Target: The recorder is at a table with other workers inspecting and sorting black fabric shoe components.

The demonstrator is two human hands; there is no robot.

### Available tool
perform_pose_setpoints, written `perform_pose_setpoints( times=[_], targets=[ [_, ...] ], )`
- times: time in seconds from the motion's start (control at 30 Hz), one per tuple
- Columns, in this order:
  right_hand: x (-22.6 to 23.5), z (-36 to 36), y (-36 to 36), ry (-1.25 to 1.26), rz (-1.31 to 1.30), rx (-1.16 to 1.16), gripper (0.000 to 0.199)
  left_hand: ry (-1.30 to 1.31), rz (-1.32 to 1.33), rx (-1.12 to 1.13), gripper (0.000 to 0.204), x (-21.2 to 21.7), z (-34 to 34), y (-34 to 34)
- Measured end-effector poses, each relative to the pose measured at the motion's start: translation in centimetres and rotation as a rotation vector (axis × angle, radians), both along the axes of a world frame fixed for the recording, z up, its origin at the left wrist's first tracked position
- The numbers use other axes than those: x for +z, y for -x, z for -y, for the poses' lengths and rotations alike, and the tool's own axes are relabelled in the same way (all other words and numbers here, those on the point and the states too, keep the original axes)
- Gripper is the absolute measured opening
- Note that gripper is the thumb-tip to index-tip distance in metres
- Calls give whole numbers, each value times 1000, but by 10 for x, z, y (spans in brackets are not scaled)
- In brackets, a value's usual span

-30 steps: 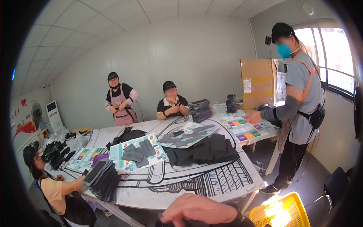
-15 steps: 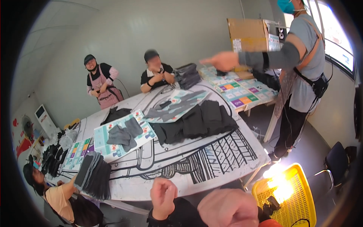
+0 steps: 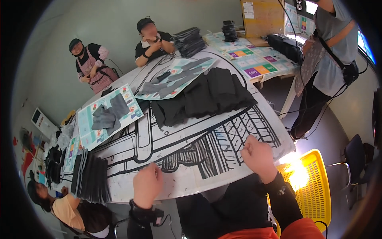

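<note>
My left hand [image 3: 147,184] is closed in a loose fist over the near edge of the white table [image 3: 183,187], with a dark band and a small device on its wrist. My right hand [image 3: 258,156], also curled into a fist, is above the tyre-tread drawing at the table's right side. Nothing shows in either hand. Beyond them lies a row of black folded cloth pieces [image 3: 199,97]. Grey cloth pieces [image 3: 169,81] lie on a printed sheet [image 3: 191,85] behind that row. More grey pieces [image 3: 107,117] rest on another printed sheet [image 3: 85,129] at the left.
A stack of dark cloth [image 3: 91,175] stands at the table's left edge, another stack [image 3: 190,42] at the far side. A yellow basket [image 3: 318,191] sits by the right corner. Several people are around the table. A side table [image 3: 254,65] holds a cardboard box [image 3: 262,20].
My hands have moved apart and forward over the table, the right one farther right. The view has shifted. The person at the right no longer points across the side table.
</note>
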State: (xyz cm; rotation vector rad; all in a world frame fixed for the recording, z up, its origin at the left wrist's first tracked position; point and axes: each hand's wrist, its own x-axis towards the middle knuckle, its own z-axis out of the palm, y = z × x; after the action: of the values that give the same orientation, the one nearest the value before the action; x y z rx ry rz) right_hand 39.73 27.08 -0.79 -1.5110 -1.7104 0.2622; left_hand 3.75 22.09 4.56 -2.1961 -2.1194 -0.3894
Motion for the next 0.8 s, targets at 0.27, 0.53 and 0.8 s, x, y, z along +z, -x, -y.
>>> perform_pose_setpoints(
  times=[0.27,0.53,0.8],
  targets=[
    [-6,7,-6,29,-232,-3,13,-392,187,-212,15,42,-176,5],
    [-7,9,-10,66,-275,18,13,-94,153,210,38,11,-322,19],
    [-8,0,-11,58,-290,64,16,-185,242,423,43,-15,-334,-1]
  ],
)
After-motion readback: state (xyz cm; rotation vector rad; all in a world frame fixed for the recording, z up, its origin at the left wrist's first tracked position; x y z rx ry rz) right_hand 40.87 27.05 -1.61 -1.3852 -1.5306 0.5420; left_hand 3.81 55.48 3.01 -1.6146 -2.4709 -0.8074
